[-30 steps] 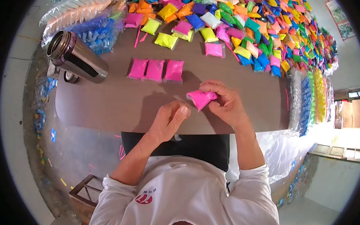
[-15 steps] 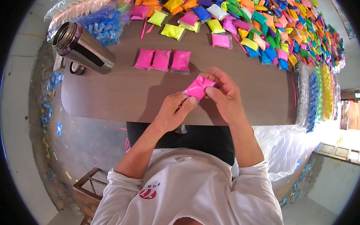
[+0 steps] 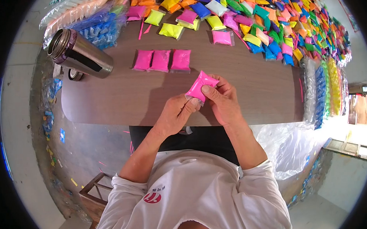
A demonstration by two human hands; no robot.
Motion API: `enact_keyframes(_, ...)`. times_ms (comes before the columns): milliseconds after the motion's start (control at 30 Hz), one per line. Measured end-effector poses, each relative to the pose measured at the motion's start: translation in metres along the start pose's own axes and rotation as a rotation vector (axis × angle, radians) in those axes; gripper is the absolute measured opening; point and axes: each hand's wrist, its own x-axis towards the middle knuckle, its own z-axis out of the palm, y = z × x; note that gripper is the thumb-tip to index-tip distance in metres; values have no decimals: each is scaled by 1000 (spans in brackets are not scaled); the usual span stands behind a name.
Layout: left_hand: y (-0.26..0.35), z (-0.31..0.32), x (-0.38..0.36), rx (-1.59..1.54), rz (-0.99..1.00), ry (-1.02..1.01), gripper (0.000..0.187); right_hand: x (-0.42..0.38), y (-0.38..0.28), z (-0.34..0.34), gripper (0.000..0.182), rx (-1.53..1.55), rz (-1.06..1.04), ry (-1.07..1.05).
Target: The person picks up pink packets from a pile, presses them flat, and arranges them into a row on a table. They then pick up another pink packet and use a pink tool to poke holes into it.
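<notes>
Above the table's near edge, both hands hold one pink packet (image 3: 200,86) in clear film. My left hand (image 3: 177,114) pinches its lower left end between thumb and fingers. My right hand (image 3: 223,100) grips the right side, its thumb pressed on the packet's face and its fingers behind. Just beyond lie three pink packets in a row: one on the left (image 3: 142,59), one in the middle (image 3: 160,60) touching or nearly touching it, and one on the right (image 3: 181,60) slightly apart.
A steel flask (image 3: 84,54) lies tilted at the table's (image 3: 122,98) left, beside its cap (image 3: 75,74). Behind are bagged blue packets (image 3: 102,32) and a large heap of coloured packets (image 3: 275,26). Strips of packets (image 3: 321,95) hang at the right edge. A wooden stool (image 3: 95,190) stands lower left.
My right fingers have closed in behind the pink packet, and the thumb has moved onto its face. The packet is now tilted more upright. The view has shifted slightly.
</notes>
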Motion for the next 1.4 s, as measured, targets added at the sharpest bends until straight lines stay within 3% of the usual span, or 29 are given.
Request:
enact_keyframes(267, 2, -1, 1, 89, 44, 2, 32, -2, 3, -4, 28, -102, -34, 54)
enact_keyframes(467, 1, 1, 2, 121, 76, 38, 38, -2, -19, -9, 34, -209, 84, -127)
enact_keyframes(567, 8, 2, 4, 56, 56, 64, 38, -5, -21, -2, 29, -322, 98, -148)
enact_keyframes(667, 9, 3, 3, 86, 46, 81, 35, -6, -18, -3, 30, -647, 51, -169)
enact_keyframes(767, 1, 4, 4, 180, 76, 79, 33, -8, -20, -2, 34, -662, 18, -105)
enact_keyframes(867, -4, 2, 1, 195, 22, 51, 34, 13, -30, -1, 33, -760, -96, 94)
enact_keyframes(967, -4, 1, 0, 181, 38, 52, 35, 47, -24, -17, 32, -1040, -263, 228)
enact_keyframes(1067, -1, 5, 1, 155, 96, 96, 33, 71, -19, -21, 29, -1186, -159, 171)
enact_keyframes(1167, 4, 5, 1, 134, 66, 101, 30, 79, -9, -17, 29, -1277, -283, 196)
enact_keyframes(1267, 7, 3, 0, 160, 64, 84, 32, 82, 3, -23, 34, -1505, -537, 290)
enact_keyframes(1400, 4, 2, -1, 154, 75, 73, 32, 73, -10, -3, 33, -1391, -227, 384)
